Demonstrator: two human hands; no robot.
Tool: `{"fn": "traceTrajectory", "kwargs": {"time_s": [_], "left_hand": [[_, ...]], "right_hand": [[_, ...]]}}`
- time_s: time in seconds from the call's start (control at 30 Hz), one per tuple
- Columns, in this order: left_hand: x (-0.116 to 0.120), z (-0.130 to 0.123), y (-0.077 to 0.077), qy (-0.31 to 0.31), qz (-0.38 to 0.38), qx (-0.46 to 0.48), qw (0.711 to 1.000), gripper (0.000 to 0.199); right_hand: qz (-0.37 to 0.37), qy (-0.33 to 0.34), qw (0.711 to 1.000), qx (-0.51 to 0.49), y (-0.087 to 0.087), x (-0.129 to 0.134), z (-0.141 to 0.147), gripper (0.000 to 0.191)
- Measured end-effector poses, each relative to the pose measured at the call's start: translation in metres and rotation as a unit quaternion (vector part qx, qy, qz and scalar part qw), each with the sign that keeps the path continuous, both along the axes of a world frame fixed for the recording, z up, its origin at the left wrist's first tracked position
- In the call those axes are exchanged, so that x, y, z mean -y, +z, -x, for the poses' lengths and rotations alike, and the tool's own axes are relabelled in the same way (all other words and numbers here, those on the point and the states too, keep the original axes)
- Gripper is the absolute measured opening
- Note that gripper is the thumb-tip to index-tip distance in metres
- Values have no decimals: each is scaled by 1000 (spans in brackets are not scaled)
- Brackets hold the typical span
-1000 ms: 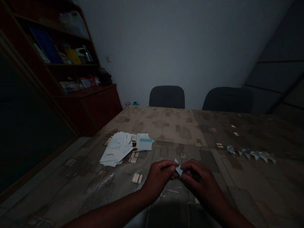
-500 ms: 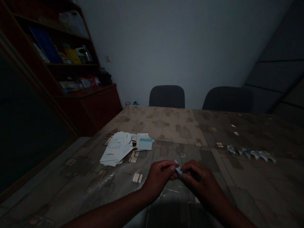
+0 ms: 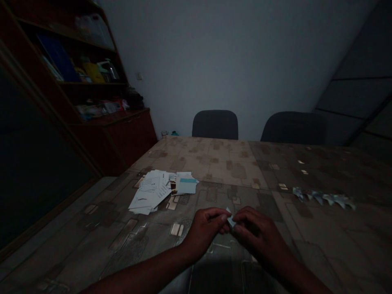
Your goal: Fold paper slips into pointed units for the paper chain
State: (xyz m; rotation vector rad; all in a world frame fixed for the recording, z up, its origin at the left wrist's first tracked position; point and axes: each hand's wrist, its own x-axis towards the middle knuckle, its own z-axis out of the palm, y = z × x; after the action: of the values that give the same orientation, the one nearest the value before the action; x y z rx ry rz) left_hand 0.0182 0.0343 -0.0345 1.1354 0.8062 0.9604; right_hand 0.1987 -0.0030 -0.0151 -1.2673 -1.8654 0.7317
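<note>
A small piece of folded pale paper (image 3: 231, 221) is pinched between my two hands, low in the middle of the view. My left hand (image 3: 206, 228) grips its left side between thumb and fingers. On the other side, the thumb and fingertips of my right hand (image 3: 255, 230) close on the paper. To the left lies a pile of printed white cards (image 3: 151, 192), with a white and light-blue card (image 3: 186, 185) at its right end. Several folded paper pieces (image 3: 324, 198) form a jagged row on the right part of the table.
The patterned tablecloth (image 3: 211, 157) covers the wide table. Two dark chairs (image 3: 214, 124) (image 3: 294, 127) stand at its far edge. A reddish shelf cabinet (image 3: 128, 139) with bottles and packages is at the left.
The folded paper has tilted slightly between my fingertips, and my fingers have shifted a little. The card pile and the jagged row have not moved.
</note>
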Motion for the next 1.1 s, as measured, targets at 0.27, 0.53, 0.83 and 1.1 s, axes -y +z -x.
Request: {"fn": "traceTrajectory", "kwargs": {"time_s": [0.27,0.53,0.83,1.1], "left_hand": [[0,1,1,-8,-4,-8,1000,34],[-1,0,-1,-7,6,-4,1000,35],[0,0,1,-23,0,-10,1000,32],[-2,0,0,-14,-1,-15,1000,34]], "right_hand": [[0,3,1000,1,-2,0,-1,4],[-7,1,1000,4,-2,-2,0,13],[-20,-3,1000,14,-5,-3,-2,24],[-48,16,999,20,-2,-1,-4,9]]}}
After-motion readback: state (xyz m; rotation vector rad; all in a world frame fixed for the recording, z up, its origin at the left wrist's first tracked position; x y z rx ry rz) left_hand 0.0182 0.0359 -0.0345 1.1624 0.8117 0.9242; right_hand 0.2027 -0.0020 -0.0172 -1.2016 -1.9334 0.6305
